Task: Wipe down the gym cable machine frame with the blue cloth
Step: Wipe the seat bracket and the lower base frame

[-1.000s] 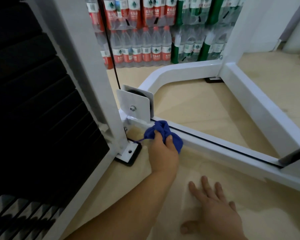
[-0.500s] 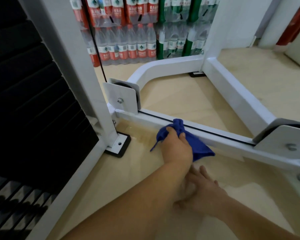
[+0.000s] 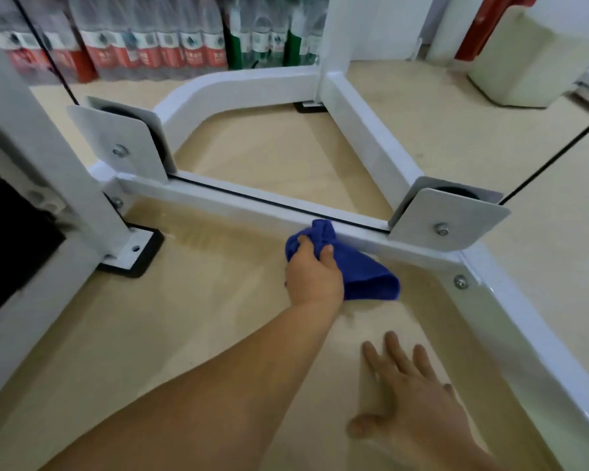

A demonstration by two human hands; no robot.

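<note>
Your left hand [image 3: 315,277] grips the bunched blue cloth [image 3: 364,273], fingers and thumb curled round it, and presses it on the white cross bar [image 3: 218,198] of the frame, toward the bar's right end. A loose flap of the cloth hangs down the bar's near side.

Just right of the cloth a white pulley plate [image 3: 446,219] stands on the bar and blocks the way along it. A second plate [image 3: 123,141] stands at the bar's left end. A thin black cable [image 3: 269,200] runs along the bar's far edge between the two plates.

Your right hand [image 3: 412,396] lies flat on the floor [image 3: 218,317], fingers spread, holding nothing, nearer to you than the cloth and slightly right of it. The side rail [image 3: 524,334] runs near and right from the bar's end, with a bolt [image 3: 460,282] at the joint. At left the upright post [image 3: 48,158] stands on a black-edged foot plate [image 3: 133,248]. Packs of bottled water [image 3: 157,45] line the far side.
</note>
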